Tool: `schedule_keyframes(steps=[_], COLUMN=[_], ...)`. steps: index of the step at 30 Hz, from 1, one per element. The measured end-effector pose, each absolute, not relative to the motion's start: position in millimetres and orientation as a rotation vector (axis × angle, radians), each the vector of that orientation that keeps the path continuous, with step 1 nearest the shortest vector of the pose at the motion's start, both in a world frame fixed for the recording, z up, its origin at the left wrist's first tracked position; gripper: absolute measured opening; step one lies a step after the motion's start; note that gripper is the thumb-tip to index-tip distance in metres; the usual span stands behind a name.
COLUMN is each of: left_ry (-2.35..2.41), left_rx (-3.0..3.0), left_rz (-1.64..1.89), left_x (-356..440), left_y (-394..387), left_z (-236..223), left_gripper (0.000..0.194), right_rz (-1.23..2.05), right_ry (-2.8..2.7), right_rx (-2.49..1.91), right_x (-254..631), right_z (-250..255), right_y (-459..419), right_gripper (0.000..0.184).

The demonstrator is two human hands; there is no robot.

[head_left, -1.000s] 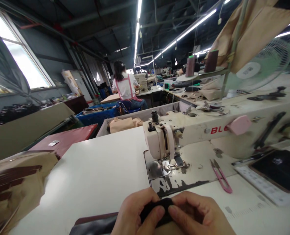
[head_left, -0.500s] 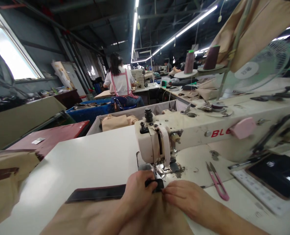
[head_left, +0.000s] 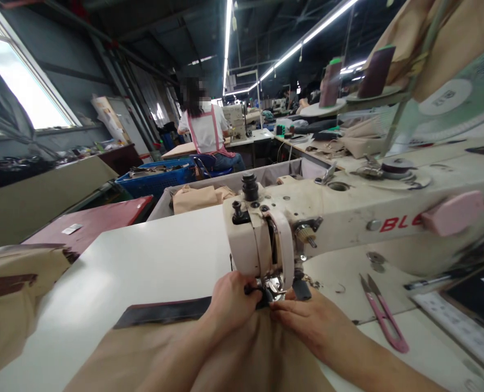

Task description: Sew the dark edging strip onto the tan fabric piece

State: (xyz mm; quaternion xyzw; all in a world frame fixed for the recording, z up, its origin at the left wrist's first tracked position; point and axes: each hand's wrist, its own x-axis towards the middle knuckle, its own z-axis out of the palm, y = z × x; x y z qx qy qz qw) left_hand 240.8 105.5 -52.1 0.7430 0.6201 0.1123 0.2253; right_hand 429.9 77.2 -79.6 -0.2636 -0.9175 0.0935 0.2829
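A tan fabric piece (head_left: 233,351) with a dark band (head_left: 164,311) along its far edge lies on the white table, its right end at the needle area of a sewing machine (head_left: 258,234). My left hand (head_left: 234,299) is closed, pinching the dark band just left of the presser foot (head_left: 275,287). My right hand (head_left: 307,316) has its fingers pressed together on the fabric's edge, close to the right of the foot. Part of its fingertips is hidden behind the machine's parts. Pink-handled thread snips (head_left: 384,316) lie right of my right hand.
A calculator-like white keypad (head_left: 458,326) and a dark device (head_left: 478,294) lie at the right. Behind the machine stands a grey fabric-lined bin (head_left: 307,167) with tan pieces. A co-worker (head_left: 204,128) sits beyond. More tan fabric (head_left: 8,305) hangs at the left.
Both hands have moved slightly away from me with the fabric, bringing the dark band's end up to and under the presser foot area. The view has shifted a little closer to the machine.
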Motion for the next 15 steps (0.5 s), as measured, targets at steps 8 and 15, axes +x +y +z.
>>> schedule_keyframes(steps=[8,15], left_ry=[1.742,1.748], left_rx=[2.067,2.100], left_rz=[0.307,0.327], left_x=[239.1,241.3], left_y=[110.7,112.6], left_z=[-55.9,-57.1], left_gripper=[0.012,0.013], right_rz=[0.106,0.122], right_ry=[-2.428,-2.419], right_rx=[-0.723,-0.718], right_x=[429.1,429.4], right_z=[-80.0,-78.1], right_y=[79.4,78.9], right_gripper=[0.037,0.033])
